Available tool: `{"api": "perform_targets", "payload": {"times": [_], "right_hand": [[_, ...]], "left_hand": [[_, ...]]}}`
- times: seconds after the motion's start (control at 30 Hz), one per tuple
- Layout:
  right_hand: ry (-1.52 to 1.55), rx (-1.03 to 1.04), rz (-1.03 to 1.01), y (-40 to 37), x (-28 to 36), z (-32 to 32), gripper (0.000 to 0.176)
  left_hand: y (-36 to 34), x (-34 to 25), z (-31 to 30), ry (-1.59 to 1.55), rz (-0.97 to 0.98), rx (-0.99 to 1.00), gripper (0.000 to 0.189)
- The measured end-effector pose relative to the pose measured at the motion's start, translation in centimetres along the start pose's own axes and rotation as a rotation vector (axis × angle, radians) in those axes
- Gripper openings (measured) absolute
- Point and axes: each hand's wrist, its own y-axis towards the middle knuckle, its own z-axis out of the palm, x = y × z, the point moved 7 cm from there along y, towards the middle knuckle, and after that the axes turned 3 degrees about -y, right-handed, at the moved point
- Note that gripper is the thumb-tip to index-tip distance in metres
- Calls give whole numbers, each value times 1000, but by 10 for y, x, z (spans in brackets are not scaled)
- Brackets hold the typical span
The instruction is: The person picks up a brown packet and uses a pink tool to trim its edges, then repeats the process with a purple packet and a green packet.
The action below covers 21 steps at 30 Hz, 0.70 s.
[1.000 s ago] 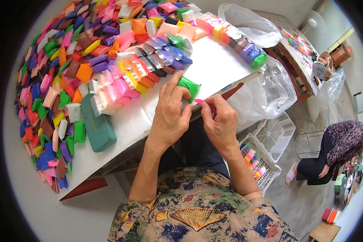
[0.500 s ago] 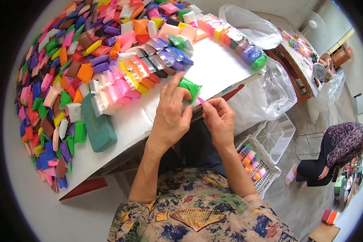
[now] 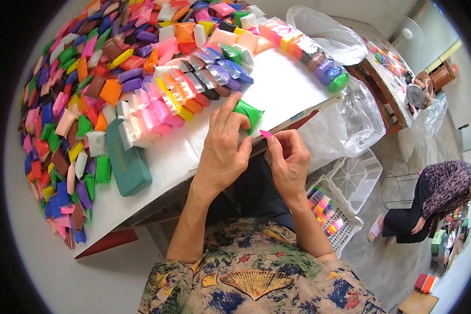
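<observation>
A shiny green packet (image 3: 250, 115) lies on the white tabletop near its front edge. My left hand (image 3: 222, 144) rests beside it with the fingers apart, index and middle fingertips right at the packet's left side. Between the thumb and index finger of my right hand (image 3: 289, 159), a small bright pink pointed piece (image 3: 266, 134) is pinched, its tip toward the packet's lower corner. Just beyond my left fingertips are rows of clear-ended packets (image 3: 196, 83) in pink, yellow, orange, red, black, brown and blue.
Loose coloured packets (image 3: 83, 104) cover the table's left and far side. A teal case (image 3: 128, 165) lies at left, a strip of packets (image 3: 303, 52) at the far right. Clear plastic bags (image 3: 350, 112) hang beside the table; white baskets (image 3: 345, 238) stand below. Another person (image 3: 445, 193) bends at right.
My right hand has shifted slightly right and down with the pink piece. My left hand and the green packet stay almost where they were.
</observation>
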Motion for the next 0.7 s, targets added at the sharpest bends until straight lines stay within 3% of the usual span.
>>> {"api": "perform_targets", "payload": {"times": [0.7], "right_hand": [[-183, -29, -78, 4, 10, -2, 10]], "left_hand": [[1, -2, 1, 24, 22, -14, 27]]}}
